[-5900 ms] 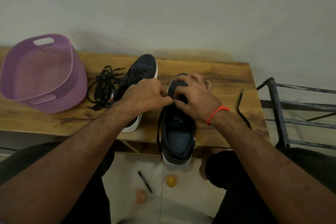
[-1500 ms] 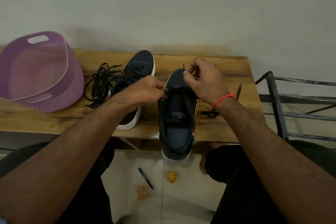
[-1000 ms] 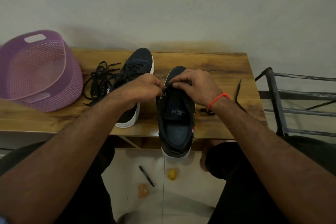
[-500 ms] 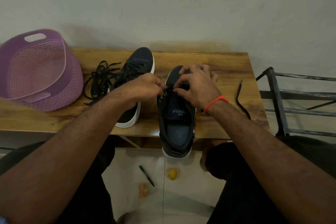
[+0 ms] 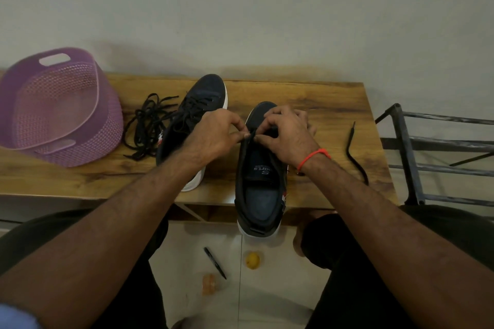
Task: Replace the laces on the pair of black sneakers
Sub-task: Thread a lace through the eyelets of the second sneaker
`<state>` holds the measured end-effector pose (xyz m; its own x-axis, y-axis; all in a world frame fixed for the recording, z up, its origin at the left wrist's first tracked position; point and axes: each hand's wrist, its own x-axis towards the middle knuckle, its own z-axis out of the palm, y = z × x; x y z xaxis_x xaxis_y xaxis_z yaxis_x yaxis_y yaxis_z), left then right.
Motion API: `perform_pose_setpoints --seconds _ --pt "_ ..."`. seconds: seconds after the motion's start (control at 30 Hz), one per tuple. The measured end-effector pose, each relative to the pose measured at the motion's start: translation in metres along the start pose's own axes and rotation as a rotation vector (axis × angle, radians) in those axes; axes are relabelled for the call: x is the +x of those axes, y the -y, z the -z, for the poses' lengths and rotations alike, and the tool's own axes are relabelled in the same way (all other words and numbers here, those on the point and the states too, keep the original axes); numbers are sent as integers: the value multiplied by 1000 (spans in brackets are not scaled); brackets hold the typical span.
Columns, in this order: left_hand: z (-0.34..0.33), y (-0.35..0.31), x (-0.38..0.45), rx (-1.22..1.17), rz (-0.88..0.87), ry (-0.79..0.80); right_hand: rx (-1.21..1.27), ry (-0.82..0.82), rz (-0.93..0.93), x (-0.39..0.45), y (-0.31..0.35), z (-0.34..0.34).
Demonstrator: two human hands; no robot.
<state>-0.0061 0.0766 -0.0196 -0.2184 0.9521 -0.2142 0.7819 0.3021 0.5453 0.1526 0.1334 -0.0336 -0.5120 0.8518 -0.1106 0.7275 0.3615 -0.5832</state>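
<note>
Right sneaker (image 5: 260,181) sits on the counter (image 5: 307,93) in front of me, toe toward the wall, heel hanging past the near edge. Tongue is open, insole visible with white print. My left hand (image 5: 213,136) and right hand (image 5: 287,132) meet over its upper eyelets, fingers of each curled, both pinching the black lace (image 5: 251,135) at the left side of the throat. Can't tell which eyelet it's in. The lace's loose end (image 5: 354,152) trails across the counter to the right of that sneaker, well apart from it. Orange band (image 5: 312,157) on my right wrist.

Left sneaker (image 5: 192,128) is just beside it on the left, angled, toe toward the wall, laced, partly hidden by my left hand and forearm. Pile of loose black laces (image 5: 145,125) lies touching its left side. Purple perforated plastic basket (image 5: 57,107) further left on the counter, near the laces, tilted toward me.

Dark metal rack (image 5: 433,152) stands off the right end of the counter. On the floor below, between my knees: black pen (image 5: 215,263), yellow round object (image 5: 252,260), blurry orange object (image 5: 208,283), can't identify either.
</note>
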Motion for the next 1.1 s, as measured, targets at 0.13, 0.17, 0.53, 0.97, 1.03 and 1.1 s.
perform_pose_setpoints --seconds 0.13,0.17,0.53,0.97,1.03,1.1 --pt "4 3 3 95 -83 -3 54 -12 -12 0 1 1" --pt "5 4 4 111 -87 -4 83 -24 -13 0 2 2" --pt "62 -2 -13 3 -220 -406 33 20 78 6 6 -1" --pt "40 -6 -9 -233 -156 -172 427 -99 177 8 6 5" --pt "50 -12 -13 -540 -295 -259 164 2 156 8 -1 -1" --pt "59 -17 -15 -779 -370 -302 11 51 130 7 -1 -3"
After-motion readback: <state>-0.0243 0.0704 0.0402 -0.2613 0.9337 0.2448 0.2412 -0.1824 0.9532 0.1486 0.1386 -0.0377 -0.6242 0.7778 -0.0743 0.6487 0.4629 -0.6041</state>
